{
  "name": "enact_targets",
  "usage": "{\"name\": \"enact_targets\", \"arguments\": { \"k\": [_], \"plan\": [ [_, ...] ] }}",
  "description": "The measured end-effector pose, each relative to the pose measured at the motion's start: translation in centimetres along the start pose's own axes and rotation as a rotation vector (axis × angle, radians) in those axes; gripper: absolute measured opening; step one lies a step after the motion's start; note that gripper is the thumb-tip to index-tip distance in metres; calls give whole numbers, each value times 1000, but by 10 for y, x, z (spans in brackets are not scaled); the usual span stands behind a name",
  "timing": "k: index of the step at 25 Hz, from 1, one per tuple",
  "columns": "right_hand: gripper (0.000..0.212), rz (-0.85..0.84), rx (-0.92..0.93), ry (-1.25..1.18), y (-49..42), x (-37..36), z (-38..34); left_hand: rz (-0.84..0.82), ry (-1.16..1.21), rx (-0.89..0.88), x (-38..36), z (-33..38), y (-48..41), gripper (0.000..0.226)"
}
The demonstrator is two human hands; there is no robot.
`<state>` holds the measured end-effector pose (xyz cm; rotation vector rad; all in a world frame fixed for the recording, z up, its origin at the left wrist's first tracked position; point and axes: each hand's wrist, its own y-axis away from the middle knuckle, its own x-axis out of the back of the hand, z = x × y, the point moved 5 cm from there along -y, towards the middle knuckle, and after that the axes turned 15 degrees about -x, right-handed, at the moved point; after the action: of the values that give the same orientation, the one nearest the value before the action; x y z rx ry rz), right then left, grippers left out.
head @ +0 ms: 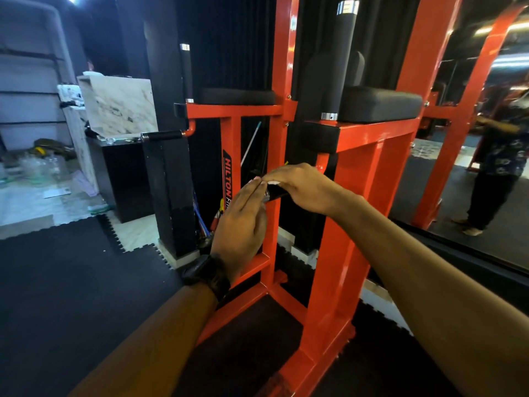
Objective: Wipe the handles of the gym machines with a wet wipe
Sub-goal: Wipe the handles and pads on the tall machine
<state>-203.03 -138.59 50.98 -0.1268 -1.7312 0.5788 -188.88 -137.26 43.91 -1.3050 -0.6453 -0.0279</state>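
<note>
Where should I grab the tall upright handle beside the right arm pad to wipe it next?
Wrap the wipe round the upright handle on its black sleeve at mid-length, coming from its open left side. The arm pad crowds its lower right, and chrome collars bound the grip at both ends.

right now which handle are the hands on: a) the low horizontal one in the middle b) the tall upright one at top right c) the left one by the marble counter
a: the right hand, wipe under it, curls over the low horizontal handle and the left hand is at its chrome end.
</note>
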Motion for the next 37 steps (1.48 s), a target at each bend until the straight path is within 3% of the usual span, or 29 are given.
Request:
{"name": "enact_targets", "arguments": {
  "k": [3,5,7,10,16,20,24,26,29,33,37],
  "plan": [
    [40,118,13,-97,10,4,11,23,-45,46,2,0,-8,37],
    [37,135,29,-21,8,12,16,0,-85,49,3,1,-18,33],
    [30,253,-1,24,6,27,20,-45,-117,30,2,3,-30,33],
    [20,558,-218,-118,13,65,31,-92,-93,59,0,12,-50,36],
    [25,875,-475,-433,16,105,54,-120,23,-11,-5,28,-118,56],
    [42,905,-647,-521,3,115,58,-201,5,-87,-16,8,-165,67],
    [27,970,-785,-524,-17,116,62,-281,8,-168,-33,-16,-195,69],
    [33,1005,-807,-522,-31,113,60,-325,15,-226,-43,-30,-203,71],
    [41,974,-819,-437,-51,106,59,-409,83,-286,-54,-53,-211,76],
    [33,897,-763,-46,-54,99,54,-379,255,-393,-60,-61,-213,70],
    [50,737,-469,432,-53,90,40,-333,403,-426,-72,-60,-203,56]
  ]
}}
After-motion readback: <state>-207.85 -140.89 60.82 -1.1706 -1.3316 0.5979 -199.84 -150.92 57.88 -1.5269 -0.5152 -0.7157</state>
